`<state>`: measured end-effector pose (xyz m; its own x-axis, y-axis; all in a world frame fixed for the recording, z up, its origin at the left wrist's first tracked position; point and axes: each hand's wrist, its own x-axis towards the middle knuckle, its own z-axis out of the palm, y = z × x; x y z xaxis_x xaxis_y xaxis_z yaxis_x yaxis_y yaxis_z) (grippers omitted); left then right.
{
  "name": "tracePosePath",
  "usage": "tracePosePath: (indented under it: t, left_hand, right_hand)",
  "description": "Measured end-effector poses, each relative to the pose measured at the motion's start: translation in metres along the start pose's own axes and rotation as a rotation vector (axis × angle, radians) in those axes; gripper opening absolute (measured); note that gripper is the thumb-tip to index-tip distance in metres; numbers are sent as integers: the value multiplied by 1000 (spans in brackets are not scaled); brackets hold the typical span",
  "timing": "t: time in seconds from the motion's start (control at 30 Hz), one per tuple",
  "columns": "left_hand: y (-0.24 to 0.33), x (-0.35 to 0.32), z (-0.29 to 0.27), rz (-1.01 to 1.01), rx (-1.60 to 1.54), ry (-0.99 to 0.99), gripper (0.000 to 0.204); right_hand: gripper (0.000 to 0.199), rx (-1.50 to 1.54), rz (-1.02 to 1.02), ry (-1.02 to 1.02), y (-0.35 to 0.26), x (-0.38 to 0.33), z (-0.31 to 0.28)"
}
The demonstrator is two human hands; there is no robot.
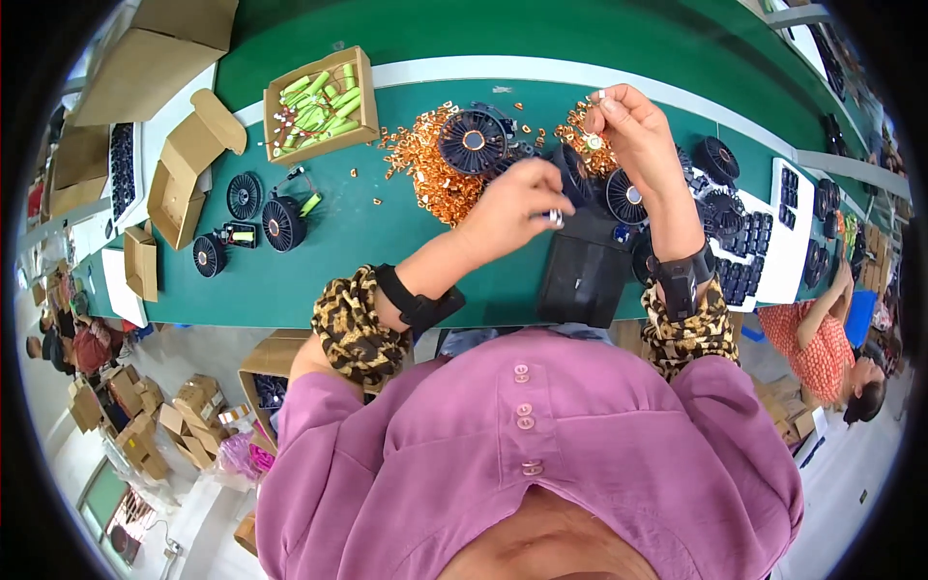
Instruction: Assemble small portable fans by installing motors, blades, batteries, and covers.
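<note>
My left hand (512,211) is closed, its fingers curled over the table's middle. A small white and dark piece (553,218) shows at its fingertips, too small to name. Farther right and higher, my right hand (636,130) pinches thumb and forefinger together around a tiny white piece (601,95). Below that pinch lies a small heap of copper-coloured clips (580,124). A round black fan (473,141) rests on the larger heap of copper-coloured clips (435,184), beyond my left hand. Between my forearms lies a flat black block (586,275), partly under other black parts.
An open cardboard box (362,92) of green battery cells stands at the back left. Several fan parts (282,224) lie on the green table (377,261). More black fans (715,159) and white trays (778,242) fill the right. A person (822,338) sits farther right.
</note>
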<state>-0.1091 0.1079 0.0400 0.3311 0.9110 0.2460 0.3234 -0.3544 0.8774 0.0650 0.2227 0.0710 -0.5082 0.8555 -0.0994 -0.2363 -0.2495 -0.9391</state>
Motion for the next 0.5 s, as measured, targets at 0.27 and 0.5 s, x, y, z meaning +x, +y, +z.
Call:
tracePosePath:
  t: [0.27, 0.5]
  left_hand:
    - [61, -12, -68, -350, -729, 537, 54]
    - [47, -79, -119, -403, -708, 689, 38]
  right_hand:
    - [16, -201, 24, -201, -15, 1, 72]
    - [15, 61, 353, -443, 17, 5, 152]
